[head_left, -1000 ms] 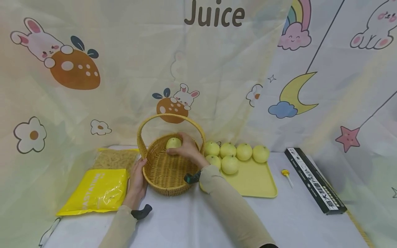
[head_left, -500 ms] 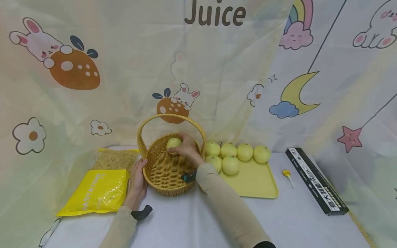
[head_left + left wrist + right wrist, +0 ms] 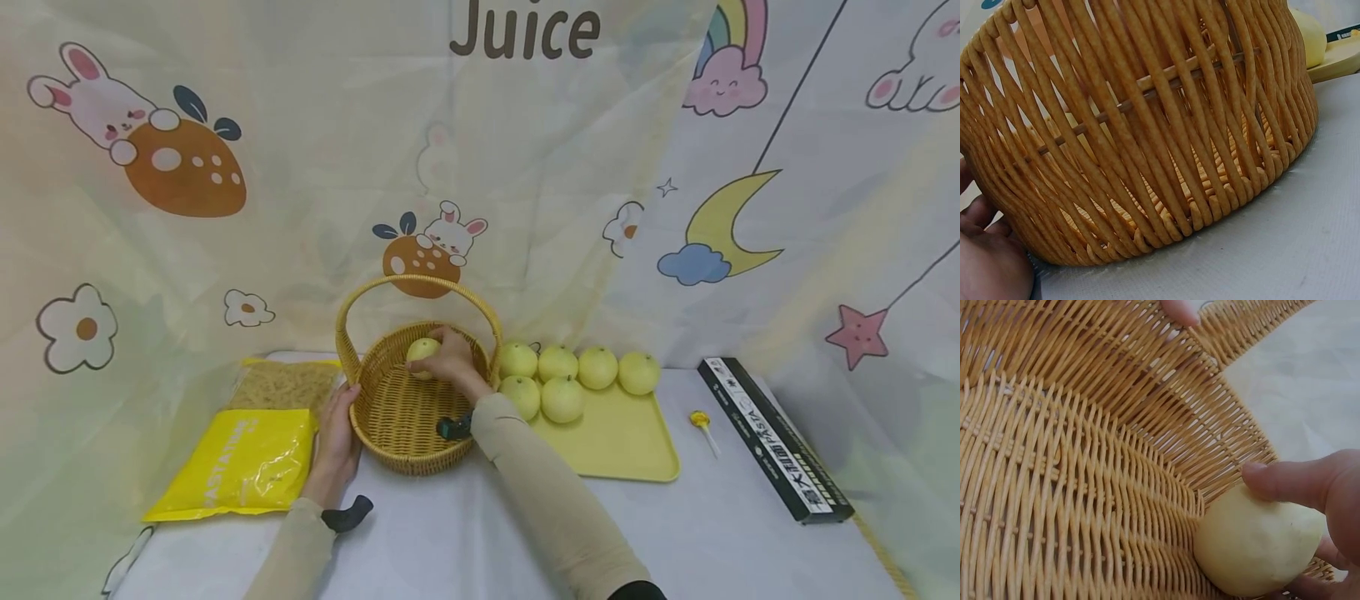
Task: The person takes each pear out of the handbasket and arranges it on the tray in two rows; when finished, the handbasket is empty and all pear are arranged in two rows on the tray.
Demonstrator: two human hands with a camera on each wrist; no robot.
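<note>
A wicker basket with a tall arched handle stands on the white cloth. Inside it, by the far wall, is a round pale-yellow pear. My right hand reaches in and holds this pear, thumb on the near side; in the right wrist view the pear touches the woven base and wall. My left hand grips the basket's left side near the handle's foot. A fingertip shows over the rim in the right wrist view. Part of the left hand appears low beside the basket in its own view.
Right of the basket, a yellow tray bears several more pears. A yellow pasta bag lies left of my left hand. Farther right are a lollipop and a long black pasta box. A printed cloth hangs behind.
My right wrist and forearm have shifted slightly left while the hand stays on the pear. My left hand keeps its place on the basket. The head view has turned a little.
</note>
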